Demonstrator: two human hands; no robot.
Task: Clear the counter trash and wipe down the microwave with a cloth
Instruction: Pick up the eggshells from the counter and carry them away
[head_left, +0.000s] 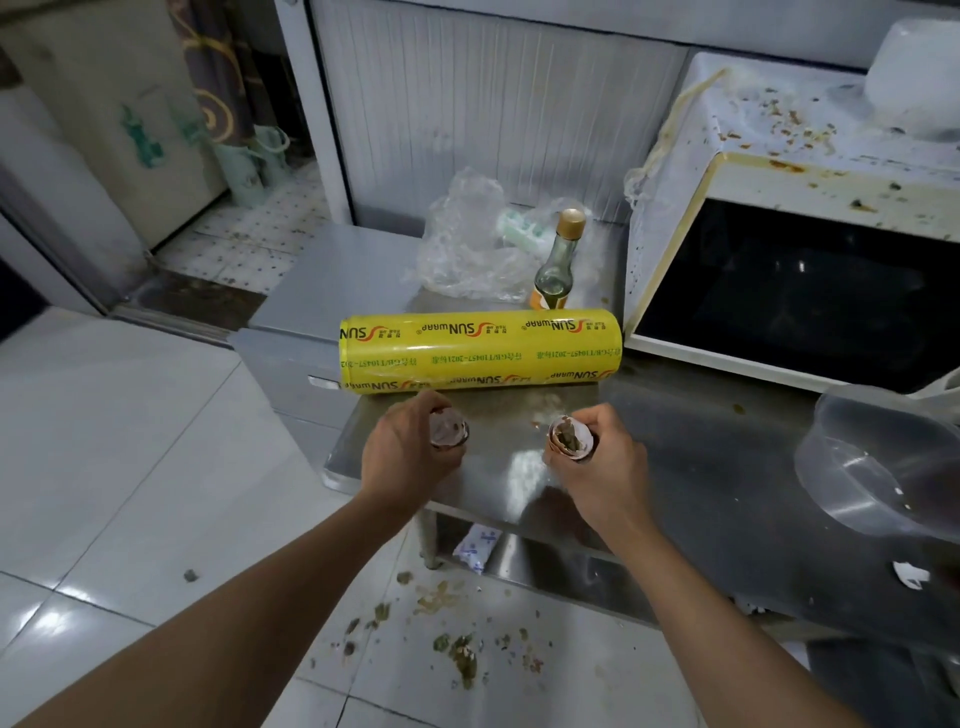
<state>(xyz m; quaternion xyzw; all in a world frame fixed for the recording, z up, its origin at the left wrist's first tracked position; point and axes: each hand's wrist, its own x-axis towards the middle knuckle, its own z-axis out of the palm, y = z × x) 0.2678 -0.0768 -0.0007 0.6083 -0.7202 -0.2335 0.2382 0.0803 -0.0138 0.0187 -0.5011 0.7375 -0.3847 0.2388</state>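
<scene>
Left hand: our left hand (410, 457) has its fingers closed around an eggshell half (448, 427) above the table (691, 467).
Right hand: our right hand (597, 457) grips a scrap-filled eggshell (570, 439).
Beyond: yellow cling-film roll (480, 349).
Right: soiled microwave (795, 249).

Eggshell halves (570, 439) holding scraps (one per fist) above steel counter (701, 467); stained white microwave (789, 249) far right.

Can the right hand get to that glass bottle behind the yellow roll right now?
Probably not yet. The right hand is closed on an eggshell, and the yellow roll lies across the counter between it and the bottle. It would need emptying first, then a reach over the roll.
</scene>
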